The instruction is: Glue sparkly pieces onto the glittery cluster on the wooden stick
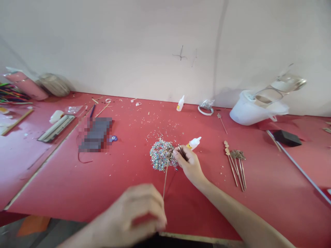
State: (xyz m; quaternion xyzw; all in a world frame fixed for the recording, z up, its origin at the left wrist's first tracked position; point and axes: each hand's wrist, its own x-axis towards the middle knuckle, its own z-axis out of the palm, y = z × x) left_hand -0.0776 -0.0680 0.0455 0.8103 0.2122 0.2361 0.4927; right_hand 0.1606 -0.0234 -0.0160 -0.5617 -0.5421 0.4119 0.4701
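Observation:
My left hand, slightly blurred at the near edge of the table, is closed around the lower end of a thin bronze hair stick. The stick's ornamental head lies over a heap of tiny multicoloured rhinestones. At the heap's right side, my right hand pinches dark metal tweezers, their tips close to the stick's head. Just behind that hand a small white glue bottle with a yellow label lies tilted. Several more bronze hair sticks rest to the right.
Loose stones dot the red table. Against the wall are another glue bottle, a white tape roll and a white jug. A black block sits at right. A blurred-out dark object and a pink bottle are at left.

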